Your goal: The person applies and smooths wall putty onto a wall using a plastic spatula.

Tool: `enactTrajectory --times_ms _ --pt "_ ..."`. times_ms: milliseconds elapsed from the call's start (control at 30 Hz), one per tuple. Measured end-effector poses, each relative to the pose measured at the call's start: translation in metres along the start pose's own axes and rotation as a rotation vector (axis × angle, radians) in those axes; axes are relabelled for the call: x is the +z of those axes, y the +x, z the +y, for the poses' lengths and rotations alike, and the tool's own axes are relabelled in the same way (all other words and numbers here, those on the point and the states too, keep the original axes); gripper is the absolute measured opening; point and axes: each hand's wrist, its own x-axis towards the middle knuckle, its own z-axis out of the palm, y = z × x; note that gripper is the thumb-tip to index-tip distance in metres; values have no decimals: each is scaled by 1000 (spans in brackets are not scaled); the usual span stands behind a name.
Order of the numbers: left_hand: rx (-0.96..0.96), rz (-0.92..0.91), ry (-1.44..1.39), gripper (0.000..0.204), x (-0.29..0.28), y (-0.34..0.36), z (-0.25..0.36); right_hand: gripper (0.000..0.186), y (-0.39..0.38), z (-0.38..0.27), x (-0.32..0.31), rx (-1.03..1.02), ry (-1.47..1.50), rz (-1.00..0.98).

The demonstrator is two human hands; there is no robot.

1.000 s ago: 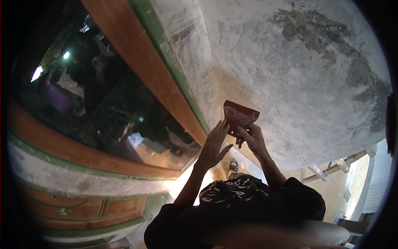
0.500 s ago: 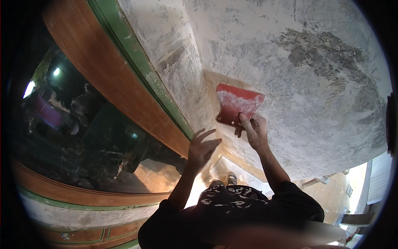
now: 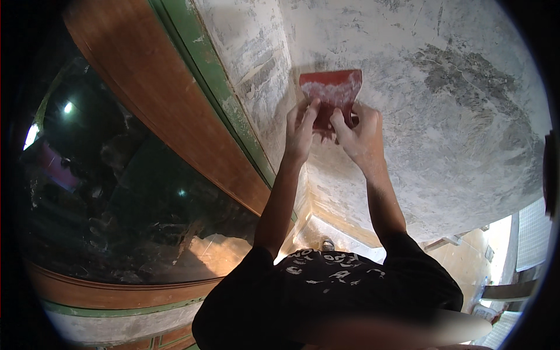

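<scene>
Far left, I view dark glass pane (image 3: 134, 175), wooden frame (image 3: 140, 87). Left hand (image 3: 299, 131): fingers clamped on left side of red scraper (image 3: 331, 87). Scraper: white-smeared, wide edge up, before plastered wall (image 3: 408, 157), near its left edge. Right hand (image 3: 363, 133): fingers clamped on scraper's right side, thumb on face. Farther right, I note dark grey patch (image 3: 458, 73) on wall.

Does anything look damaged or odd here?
Yes: the wall has a rough dark-grey patch at upper right, breaking its paler surface, and the green trim shows pale worn spots. The red blade is smeared with whitish residue.
</scene>
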Motion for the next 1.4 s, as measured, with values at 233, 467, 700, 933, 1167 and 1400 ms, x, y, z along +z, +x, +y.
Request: enactTrajectory --times_ms 233,467,700,933,1167,1400 --pt "-32 65 -279 22 19 33 8 33 35 -16 5 30 -100 122" --pt "-171 -31 -514 25 23 43 3 33 45 -21 4 -67 -231 214" --pt "-132 54 -440 27 28 42 9 33 44 -28 11 -44 -202 271" --pt "-210 111 -389 27 31 41 22 35 46 -24 13 -32 -213 311" --pt "-192 101 -390 28 26 40 24 35 44 -27 18 -80 -227 344" --pt "-157 95 -455 28 27 41 22 36 42 -30 18 -15 -169 353"
